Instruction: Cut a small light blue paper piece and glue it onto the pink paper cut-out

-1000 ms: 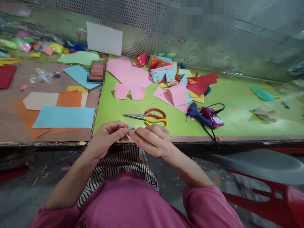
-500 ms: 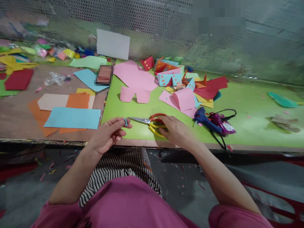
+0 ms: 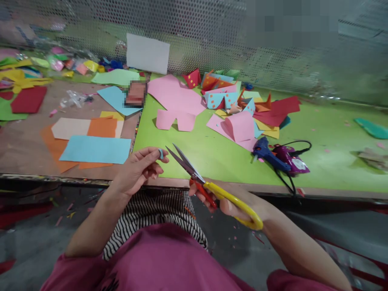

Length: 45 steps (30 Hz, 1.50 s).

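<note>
Pinched between the thumb and forefinger of my left hand (image 3: 140, 166) is a small piece of blue paper (image 3: 161, 153). My right hand (image 3: 226, 202) is closed round the handles of the scissors (image 3: 198, 180), one handle red and the other yellow. Their blades are slightly parted and point up and left, the tips close to the blue piece but apart from it. Past my hands, a pink paper cut-out with a notch (image 3: 176, 120) lies on the green table top (image 3: 157, 161). A larger blue paper strip (image 3: 95, 149) rests left of my left hand on orange sheets.
At right lie a blue glue gun (image 3: 269, 155) and a purple device (image 3: 291, 159) with a black cord. Behind are a curled pink sheet (image 3: 241, 127), dotted paper shapes (image 3: 221, 100) and red paper (image 3: 279, 111). A white card (image 3: 148, 53) leans against the mesh wall.
My right hand has lifted the scissors off the table and drawn them toward my body, turning the blades up and parting them. My left hand stays in place with the blue piece.
</note>
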Motion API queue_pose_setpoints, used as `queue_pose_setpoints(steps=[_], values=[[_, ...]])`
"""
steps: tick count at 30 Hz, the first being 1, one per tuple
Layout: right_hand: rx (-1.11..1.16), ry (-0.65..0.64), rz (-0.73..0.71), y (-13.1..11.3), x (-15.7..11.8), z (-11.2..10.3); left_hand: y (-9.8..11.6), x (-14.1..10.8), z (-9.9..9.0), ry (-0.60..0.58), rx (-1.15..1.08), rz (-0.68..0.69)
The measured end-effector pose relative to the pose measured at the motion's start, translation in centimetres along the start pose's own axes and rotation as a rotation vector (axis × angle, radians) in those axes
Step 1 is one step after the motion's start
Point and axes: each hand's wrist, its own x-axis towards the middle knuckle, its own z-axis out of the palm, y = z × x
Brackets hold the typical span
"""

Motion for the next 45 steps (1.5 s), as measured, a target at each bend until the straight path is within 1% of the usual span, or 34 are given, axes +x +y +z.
queue_pose_setpoints(steps=[2, 4, 9, 14, 17, 21, 25, 31, 34, 36, 38, 41, 45], values=[[0.113, -0.032, -0.014, 0.2, 0.0, 0.4, 0.0, -0.1, 0.0, 0.005, 0.03, 0.018], [0.185, -0.009, 0.014, 0.1, 0.0, 0.8, 0.0, -0.1, -0.1, 0.01, 0.057, 0.033], [0.263, 0.048, 0.09, -1.2, 0.0, 1.7, 0.2, -0.1, -0.1, 0.027, 0.107, 0.057], [0.314, 0.077, 0.123, -1.8, -0.2, 2.0, 0.5, -0.1, 0.1, 0.013, 0.048, 0.05], [0.326, 0.07, 0.131, -1.6, -0.2, 2.0, 0.5, -0.2, 0.1, 0.001, 0.021, 0.041], [0.305, 0.048, 0.077, -1.0, -0.3, 1.9, 0.3, -0.2, 0.1, 0.002, 0.052, 0.052], [0.306, 0.034, 0.099, -0.8, -0.3, 1.8, 0.2, -0.2, 0.0, 0.007, 0.073, 0.059], [0.307, 0.042, 0.076, -0.7, -0.4, 1.9, 0.1, -0.2, 0.1, -0.009, 0.069, 0.044], [0.218, 0.035, 0.095, -0.9, -0.5, 1.7, 0.2, -0.2, 0.2, 0.01, 0.115, 0.064], [0.051, 0.089, 0.148, -1.2, -0.6, 1.3, 0.3, -0.2, 0.3, 0.028, 0.157, 0.089], [-0.155, 0.21, 0.217, -1.6, -0.6, 0.9, 0.2, -0.2, 0.3, 0.054, 0.19, 0.117], [-0.388, 0.365, 0.279, -1.6, 0.2, 0.3, 0.1, -0.3, 0.4, 0.065, 0.204, 0.14], [-0.783, 0.61, 0.304, -0.3, 2.0, -0.6, 0.0, -0.5, 0.6, 0.041, 0.209, 0.128]])
